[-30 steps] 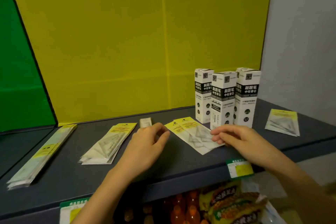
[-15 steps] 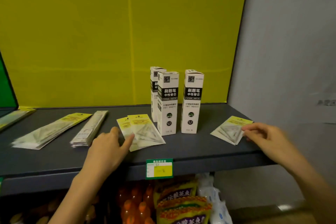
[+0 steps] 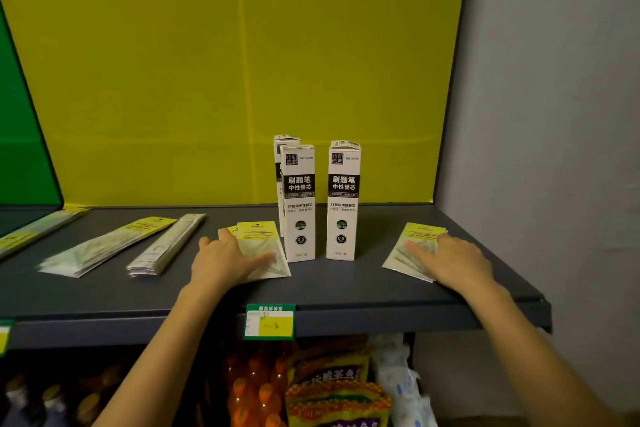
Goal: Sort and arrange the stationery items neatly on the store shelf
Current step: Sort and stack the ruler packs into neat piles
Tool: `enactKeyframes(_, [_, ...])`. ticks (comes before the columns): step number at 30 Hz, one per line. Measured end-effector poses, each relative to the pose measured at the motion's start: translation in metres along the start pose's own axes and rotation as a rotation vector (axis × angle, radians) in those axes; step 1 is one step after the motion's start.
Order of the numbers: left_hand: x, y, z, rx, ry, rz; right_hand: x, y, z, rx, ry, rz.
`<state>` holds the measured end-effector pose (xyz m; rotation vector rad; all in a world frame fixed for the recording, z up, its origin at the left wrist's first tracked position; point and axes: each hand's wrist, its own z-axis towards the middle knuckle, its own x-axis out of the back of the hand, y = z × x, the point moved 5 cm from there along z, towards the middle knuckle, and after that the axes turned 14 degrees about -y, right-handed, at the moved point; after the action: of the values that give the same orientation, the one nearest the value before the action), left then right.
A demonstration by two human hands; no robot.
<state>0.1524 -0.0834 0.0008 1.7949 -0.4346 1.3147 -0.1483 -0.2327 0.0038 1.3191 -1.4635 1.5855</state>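
Now, from the head camera, the left hand [image 3: 228, 262] presses flat on the middle packets [image 3: 258, 239] beside the refill boxes [image 3: 299, 201], and the right hand [image 3: 450, 260] lies spread on the right packets [image 3: 414, 246] on the shelf [image 3: 346, 291]. They look thin, light and slippery; better to pinch an edge.

Left hand [image 3: 227, 263]: palm down, flat, digits straight, splayed between 12 and 3 o'clock. Left forearm [image 3: 166, 340] enters from 7 o'clock.
Right hand [image 3: 453, 260]: palm down, flat, fingers straight toward 10 o'clock. Right forearm [image 3: 519, 333] enters from 5 o'clock.
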Motion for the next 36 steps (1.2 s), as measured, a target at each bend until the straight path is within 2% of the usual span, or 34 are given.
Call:
enactKeyframes(7, [0.014, -0.002, 0.016, 0.007, -0.182, -0.163, -0.013, -0.02, 0.02, 0.05, -0.054, -0.004])
enactKeyframes(12, [0.017, -0.001, 0.017, 0.047, -0.277, -0.247, -0.01, -0.028, 0.027, 0.044, -0.174, 0.174])
enactKeyframes(18, [0.014, -0.003, 0.02, 0.036, -0.316, -0.297, -0.008, -0.033, 0.032, 0.078, -0.319, 0.236])
enactKeyframes(22, [0.007, -0.005, 0.018, -0.037, -0.293, -0.482, -0.013, -0.035, 0.036, 0.117, -0.354, 0.301])
enactKeyframes(27, [0.006, -0.012, 0.012, -0.138, -0.171, -0.644, -0.013, -0.024, 0.028, 0.142, -0.202, 0.309])
enactKeyframes(32, [0.0, -0.026, 0.0, -0.126, -0.083, -0.903, -0.011, -0.016, 0.014, 0.193, -0.062, 0.415])
enactKeyframes(36, [0.006, -0.026, -0.016, -0.164, -0.113, -1.097, -0.006, -0.014, 0.002, 0.249, -0.003, 0.652])
